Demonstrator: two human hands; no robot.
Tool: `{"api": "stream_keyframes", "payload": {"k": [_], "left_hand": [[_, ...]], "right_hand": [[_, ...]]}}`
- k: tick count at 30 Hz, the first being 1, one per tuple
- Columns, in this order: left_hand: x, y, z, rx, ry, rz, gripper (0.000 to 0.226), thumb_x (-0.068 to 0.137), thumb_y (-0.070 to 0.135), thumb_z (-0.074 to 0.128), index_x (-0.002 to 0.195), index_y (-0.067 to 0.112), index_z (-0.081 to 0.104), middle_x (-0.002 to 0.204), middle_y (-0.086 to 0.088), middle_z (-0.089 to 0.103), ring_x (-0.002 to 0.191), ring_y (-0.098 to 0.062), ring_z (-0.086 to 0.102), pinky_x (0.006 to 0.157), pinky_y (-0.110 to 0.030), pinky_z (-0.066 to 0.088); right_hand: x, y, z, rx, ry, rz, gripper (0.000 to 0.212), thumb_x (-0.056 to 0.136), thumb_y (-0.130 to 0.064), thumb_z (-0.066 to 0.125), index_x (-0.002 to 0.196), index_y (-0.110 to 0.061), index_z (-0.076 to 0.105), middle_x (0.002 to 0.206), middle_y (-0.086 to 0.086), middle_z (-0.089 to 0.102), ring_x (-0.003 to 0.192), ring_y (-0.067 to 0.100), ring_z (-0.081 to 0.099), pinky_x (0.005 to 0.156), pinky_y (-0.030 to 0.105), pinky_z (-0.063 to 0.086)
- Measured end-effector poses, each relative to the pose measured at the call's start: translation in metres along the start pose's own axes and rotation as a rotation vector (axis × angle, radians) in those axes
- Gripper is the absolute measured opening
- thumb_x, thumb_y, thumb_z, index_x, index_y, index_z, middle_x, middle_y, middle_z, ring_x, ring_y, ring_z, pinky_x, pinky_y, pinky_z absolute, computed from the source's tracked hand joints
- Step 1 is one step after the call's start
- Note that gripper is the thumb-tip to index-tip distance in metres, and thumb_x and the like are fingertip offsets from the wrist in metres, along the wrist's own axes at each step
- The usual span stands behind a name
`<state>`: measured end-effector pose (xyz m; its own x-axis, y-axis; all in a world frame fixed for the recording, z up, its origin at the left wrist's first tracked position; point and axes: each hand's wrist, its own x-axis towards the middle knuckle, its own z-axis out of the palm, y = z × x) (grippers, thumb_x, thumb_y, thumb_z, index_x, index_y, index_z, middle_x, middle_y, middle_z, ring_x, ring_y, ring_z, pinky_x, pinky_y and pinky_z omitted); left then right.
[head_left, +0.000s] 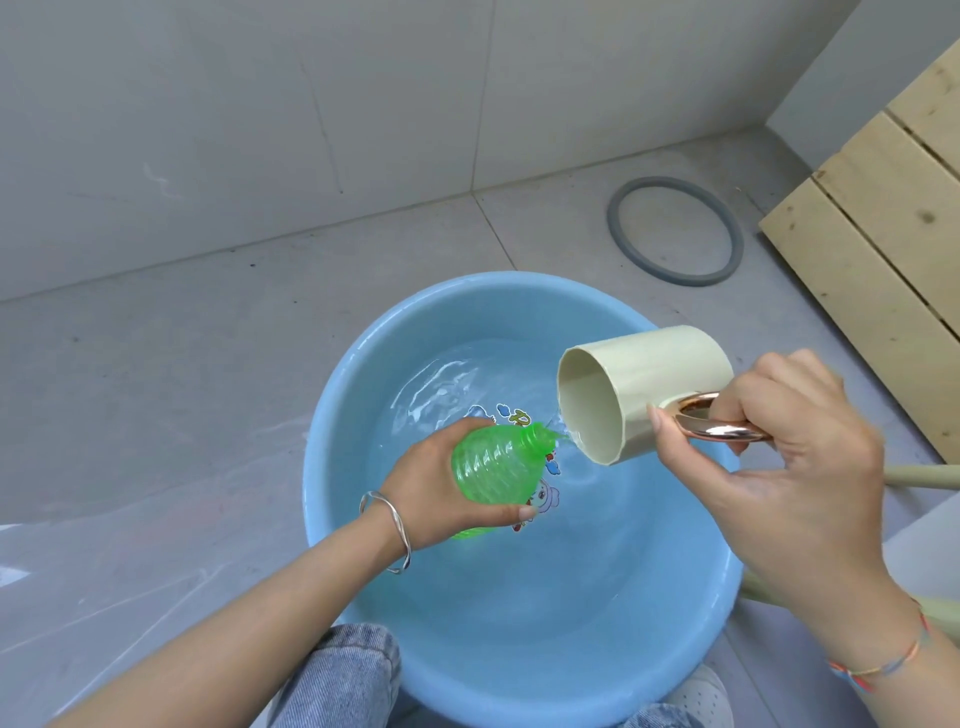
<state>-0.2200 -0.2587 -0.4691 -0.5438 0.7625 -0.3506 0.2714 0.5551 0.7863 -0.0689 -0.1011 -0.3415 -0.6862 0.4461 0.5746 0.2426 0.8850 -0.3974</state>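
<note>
The basin (337, 395) sits on the floor (156, 389) just before the person's knees (343, 675), with water (519, 545) in it. Over the water, the left hand (426, 488) holds the bottle (488, 467). Its neck points right, just beside the mouth of the mug (644, 384), which the right hand (795, 467) holds over the basin's right side. Behind the basin on the right a ring (618, 228) lies on the floor, with boards (883, 218) farther right. The wall (260, 104) stands behind.

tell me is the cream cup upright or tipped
Tipped: the cream cup lies nearly sideways in the right hand, its mouth facing the green bottle, water trickling from its rim toward the bottle's neck.
</note>
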Motion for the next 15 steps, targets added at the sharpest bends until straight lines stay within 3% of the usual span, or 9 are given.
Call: {"api": "stream_keyframes", "payload": {"k": [8, 15], "left_hand": [[0.0004, 0.0008, -0.0004, 0.01, -0.007, -0.005, 0.085, 0.052, 0.059, 0.085, 0.126, 0.04, 0.049, 0.115, 0.023, 0.058, 0.108, -0.002, 0.053, 0.089, -0.014, 0.036], [0.0009, 0.0005, 0.0003, 0.017, -0.01, -0.014, 0.087, 0.052, 0.06, 0.085, 0.128, 0.04, 0.048, 0.118, 0.021, 0.059, 0.11, -0.004, 0.053, 0.091, -0.018, 0.039]], "right_hand": [[-0.0007, -0.0036, 0.0036, -0.04, -0.015, -0.094, 0.036, 0.076, -0.014, 0.073, 0.053, -0.006, 0.046, 0.059, -0.002, 0.03, 0.067, 0.013, 0.021, 0.072, 0.019, 0.027], [-0.0012, -0.0054, 0.008, -0.056, -0.019, -0.222, 0.036, 0.081, -0.016, 0.07, 0.055, -0.008, 0.046, 0.056, 0.003, 0.04, 0.071, 0.01, 0.022, 0.075, 0.022, 0.026]]}}
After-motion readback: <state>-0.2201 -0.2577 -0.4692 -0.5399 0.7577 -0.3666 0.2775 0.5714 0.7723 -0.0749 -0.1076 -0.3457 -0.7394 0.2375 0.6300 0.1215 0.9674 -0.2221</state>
